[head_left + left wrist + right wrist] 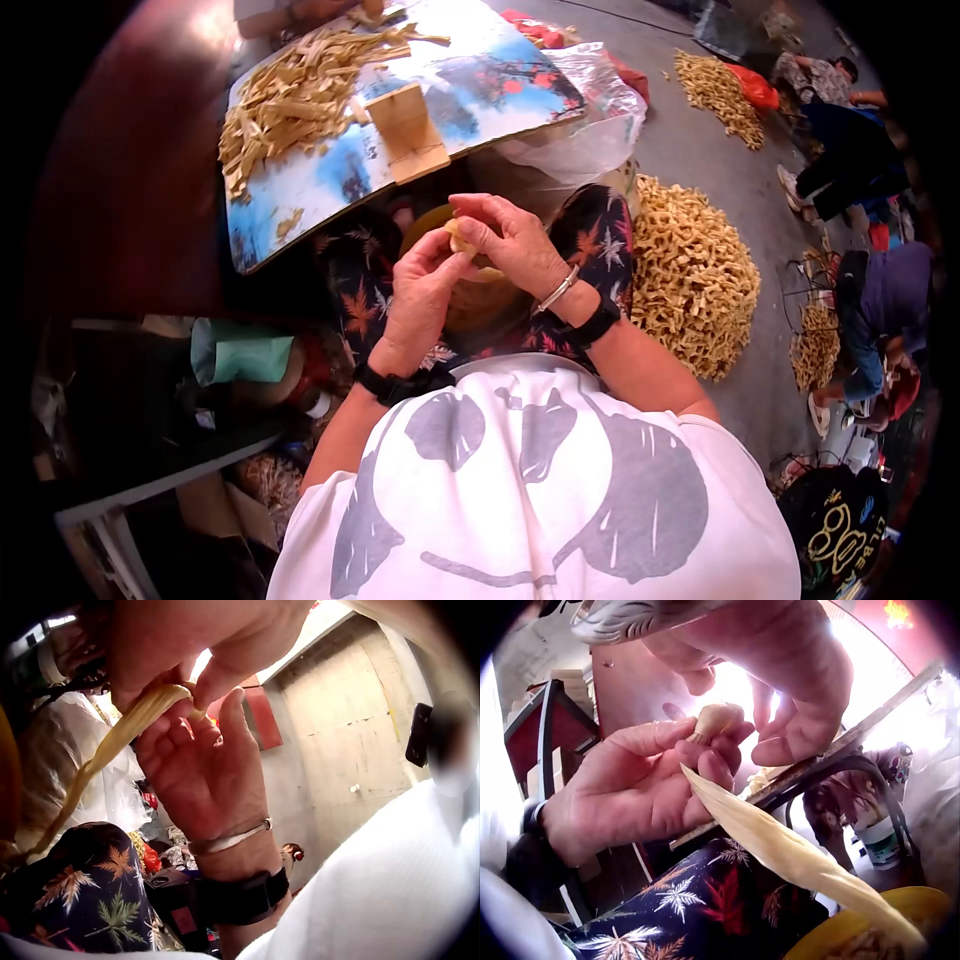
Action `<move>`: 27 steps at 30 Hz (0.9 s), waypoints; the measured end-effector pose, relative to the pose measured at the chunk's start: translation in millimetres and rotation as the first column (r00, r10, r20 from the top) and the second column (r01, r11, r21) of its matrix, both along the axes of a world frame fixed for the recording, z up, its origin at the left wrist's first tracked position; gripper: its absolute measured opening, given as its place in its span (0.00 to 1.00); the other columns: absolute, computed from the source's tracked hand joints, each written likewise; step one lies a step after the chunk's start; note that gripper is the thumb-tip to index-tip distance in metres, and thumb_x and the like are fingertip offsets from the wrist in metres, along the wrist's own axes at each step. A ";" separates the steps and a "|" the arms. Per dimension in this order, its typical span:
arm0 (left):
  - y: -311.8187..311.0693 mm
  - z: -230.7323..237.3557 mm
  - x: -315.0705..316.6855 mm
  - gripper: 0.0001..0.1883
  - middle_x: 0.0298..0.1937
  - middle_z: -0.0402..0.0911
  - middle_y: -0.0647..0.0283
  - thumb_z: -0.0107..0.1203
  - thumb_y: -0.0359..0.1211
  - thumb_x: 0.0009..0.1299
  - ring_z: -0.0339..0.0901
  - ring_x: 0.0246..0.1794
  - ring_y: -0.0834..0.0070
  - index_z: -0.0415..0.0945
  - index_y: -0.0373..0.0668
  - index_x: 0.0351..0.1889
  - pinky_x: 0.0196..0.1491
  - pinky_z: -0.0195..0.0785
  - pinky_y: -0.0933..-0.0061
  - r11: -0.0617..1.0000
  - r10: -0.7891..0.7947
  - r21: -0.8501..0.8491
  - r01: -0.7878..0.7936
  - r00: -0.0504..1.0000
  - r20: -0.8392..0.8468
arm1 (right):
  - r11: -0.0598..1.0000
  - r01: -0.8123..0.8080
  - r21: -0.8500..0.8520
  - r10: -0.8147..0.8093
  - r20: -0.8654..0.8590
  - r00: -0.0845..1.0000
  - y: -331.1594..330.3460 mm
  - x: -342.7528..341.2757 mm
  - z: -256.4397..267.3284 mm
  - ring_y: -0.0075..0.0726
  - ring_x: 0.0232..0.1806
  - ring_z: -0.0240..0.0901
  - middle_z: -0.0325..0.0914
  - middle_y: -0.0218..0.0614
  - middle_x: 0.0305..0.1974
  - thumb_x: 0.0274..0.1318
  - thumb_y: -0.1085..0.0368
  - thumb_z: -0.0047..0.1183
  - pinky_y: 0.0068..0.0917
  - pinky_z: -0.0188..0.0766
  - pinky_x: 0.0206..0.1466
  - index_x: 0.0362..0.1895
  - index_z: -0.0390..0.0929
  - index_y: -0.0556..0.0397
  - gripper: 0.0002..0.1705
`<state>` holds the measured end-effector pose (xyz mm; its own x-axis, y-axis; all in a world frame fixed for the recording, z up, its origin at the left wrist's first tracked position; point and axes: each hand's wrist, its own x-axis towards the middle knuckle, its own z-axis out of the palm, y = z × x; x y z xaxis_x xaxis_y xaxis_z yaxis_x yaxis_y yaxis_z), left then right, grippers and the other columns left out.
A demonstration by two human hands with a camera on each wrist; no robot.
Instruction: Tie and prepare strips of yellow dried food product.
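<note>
My left hand [420,285] pinches the folded, knob-like end of a pale yellow dried strip [718,720] between thumb and fingers. From this hand the strip's long tail [780,847] hangs down toward a yellow bowl [922,896] between my knees. Over the same end is my right hand [512,245], with a silver bangle on its wrist. In the right wrist view its thumb and loosely bent fingers stand around the knob, with gaps between them and it. The left wrist view shows the right palm [202,780] facing the strip.
Ahead, a painted tabletop [480,100] bears a heap of loose strips [300,90] and a small wooden stand [405,130]. At my right is a large pile of knotted pieces [695,280]. Plastic bags [590,130] lie by the table. Other people [880,310] sit farther right.
</note>
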<state>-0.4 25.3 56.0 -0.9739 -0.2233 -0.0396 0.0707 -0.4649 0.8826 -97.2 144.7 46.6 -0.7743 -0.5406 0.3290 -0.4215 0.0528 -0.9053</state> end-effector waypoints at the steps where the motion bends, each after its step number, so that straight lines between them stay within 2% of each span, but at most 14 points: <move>1: -3.2 -3.7 1.6 0.15 0.44 0.79 0.70 0.55 0.28 0.72 0.74 0.41 0.85 0.74 0.35 0.56 0.46 0.69 0.82 0.998 -0.025 -0.055 0.026 0.999 0.022 | 1.000 -0.014 0.027 0.015 -0.037 0.999 -2.3 1.4 -1.4 0.28 0.35 0.78 0.82 0.35 0.37 0.67 0.59 0.51 0.24 0.75 0.39 0.50 0.80 0.55 0.15; 3: -8.6 -11.7 4.9 0.15 0.41 0.78 0.73 0.54 0.30 0.74 0.72 0.36 0.88 0.74 0.36 0.56 0.41 0.66 0.85 0.983 -0.082 -0.156 0.092 0.994 0.067 | 0.996 -0.029 0.084 0.039 -0.118 0.992 -5.3 3.6 -1.4 0.33 0.32 0.78 0.81 0.39 0.33 0.65 0.62 0.52 0.26 0.75 0.37 0.44 0.82 0.56 0.12; 6: -10.8 -7.1 13.5 0.14 0.37 0.76 0.77 0.52 0.32 0.76 0.66 0.30 0.91 0.74 0.37 0.56 0.34 0.62 0.87 0.947 -0.119 -0.274 0.167 0.976 0.184 | 0.994 0.068 0.086 -0.058 -0.105 0.993 -7.5 6.3 6.2 0.36 0.27 0.78 0.78 0.41 0.25 0.64 0.64 0.52 0.27 0.72 0.32 0.34 0.81 0.57 0.11; 7: -10.3 -4.2 14.1 0.11 0.33 0.75 0.76 0.54 0.32 0.75 0.66 0.29 0.89 0.77 0.38 0.52 0.32 0.62 0.85 0.933 -0.091 -0.332 0.140 0.983 0.157 | 0.991 0.093 0.096 -0.081 -0.122 0.989 -8.7 7.0 3.9 0.36 0.25 0.77 0.76 0.40 0.24 0.65 0.63 0.52 0.28 0.71 0.30 0.33 0.78 0.57 0.11; 8: -11.6 -6.9 13.5 0.10 0.32 0.77 0.71 0.54 0.31 0.74 0.68 0.29 0.86 0.77 0.37 0.49 0.33 0.64 0.83 0.876 -0.029 -0.476 0.077 0.994 0.108 | 0.986 0.105 0.126 -0.086 -0.149 0.985 -9.2 7.4 3.1 0.39 0.26 0.77 0.77 0.41 0.24 0.65 0.62 0.51 0.29 0.71 0.30 0.33 0.78 0.56 0.11; 10: -15.1 -10.9 10.7 0.08 0.31 0.81 0.61 0.56 0.29 0.71 0.73 0.30 0.82 0.79 0.34 0.43 0.35 0.67 0.79 0.692 0.072 -0.719 -0.063 0.997 -0.018 | 0.974 0.132 0.183 -0.092 -0.208 0.974 -10.2 6.3 3.5 0.43 0.28 0.78 0.78 0.44 0.26 0.65 0.60 0.51 0.32 0.73 0.31 0.33 0.77 0.55 0.12; 13: -17.2 -2.6 10.1 0.07 0.29 0.79 0.55 0.59 0.30 0.69 0.73 0.26 0.79 0.78 0.35 0.38 0.32 0.67 0.77 0.532 0.187 -0.831 -0.164 0.980 -0.074 | 0.995 -0.058 0.075 0.041 0.213 0.976 -4.9 4.1 15.2 0.27 0.25 0.76 0.78 0.35 0.25 0.67 0.58 0.52 0.23 0.71 0.29 0.35 0.76 0.54 0.13; 16: -18.9 -7.9 11.4 0.07 0.28 0.79 0.57 0.60 0.31 0.69 0.72 0.27 0.81 0.78 0.35 0.36 0.32 0.66 0.76 0.620 0.208 -0.774 -0.127 0.978 0.007 | 0.939 -0.286 -0.194 0.345 0.517 0.783 3.9 -3.9 11.7 0.12 0.27 0.70 0.76 0.22 0.29 0.68 0.57 0.53 0.14 0.66 0.29 0.41 0.77 0.51 0.11; 17: -19.1 -13.3 10.4 0.08 0.27 0.79 0.59 0.60 0.32 0.69 0.72 0.27 0.81 0.78 0.35 0.35 0.31 0.66 0.76 0.661 0.200 -0.738 -0.134 0.980 0.002 | 0.908 -0.348 -0.232 0.416 0.589 0.692 7.0 -3.4 12.0 0.11 0.28 0.69 0.75 0.19 0.34 0.65 0.58 0.57 0.11 0.65 0.30 0.43 0.76 0.50 0.11; 20: -16.8 -21.8 8.4 0.10 0.24 0.77 0.67 0.60 0.33 0.70 0.70 0.26 0.83 0.78 0.35 0.34 0.30 0.65 0.78 0.787 0.160 -0.606 -0.114 0.987 0.023 | 0.901 -0.367 -0.232 0.427 0.629 0.649 9.4 -0.5 5.9 0.09 0.27 0.65 0.73 0.18 0.32 0.62 0.61 0.60 0.11 0.62 0.29 0.42 0.77 0.50 0.09; 22: -12.8 -14.6 10.9 0.11 0.24 0.76 0.73 0.59 0.34 0.72 0.69 0.26 0.85 0.79 0.35 0.33 0.30 0.64 0.80 0.874 0.109 -0.483 -0.059 0.991 0.077 | 0.938 -0.307 -0.163 0.347 0.493 0.798 5.2 -1.7 -7.2 0.08 0.27 0.61 0.72 0.17 0.30 0.61 0.62 0.60 0.11 0.59 0.28 0.41 0.77 0.50 0.08; 23: -14.0 -10.7 15.0 0.11 0.24 0.75 0.75 0.58 0.35 0.73 0.67 0.25 0.87 0.79 0.36 0.34 0.29 0.61 0.82 0.884 0.076 -0.467 -0.009 0.989 0.124 | 0.953 -0.272 -0.132 0.302 0.416 0.858 4.6 -1.3 -11.8 0.08 0.27 0.60 0.71 0.16 0.29 0.60 0.63 0.60 0.11 0.58 0.28 0.41 0.77 0.50 0.08; 26: -29.8 -3.5 25.0 0.11 0.24 0.71 0.77 0.55 0.37 0.75 0.63 0.24 0.90 0.81 0.38 0.37 0.27 0.55 0.87 0.922 -0.042 -0.364 0.134 0.967 0.250 | 0.974 -0.213 -0.079 0.221 0.539 0.813 14.8 -3.7 12.0 0.13 0.32 0.70 0.76 0.20 0.31 0.54 0.67 0.62 0.15 0.70 0.40 0.35 0.80 0.55 0.07; 27: -34.1 -4.6 25.4 0.11 0.24 0.70 0.78 0.55 0.37 0.75 0.62 0.24 0.89 0.81 0.38 0.38 0.27 0.54 0.86 0.940 -0.093 -0.292 0.178 0.954 0.284 | 0.979 -0.197 -0.053 0.195 0.534 0.823 15.2 -5.8 6.4 0.13 0.32 0.70 0.77 0.21 0.28 0.53 0.66 0.63 0.16 0.71 0.38 0.35 0.80 0.55 0.08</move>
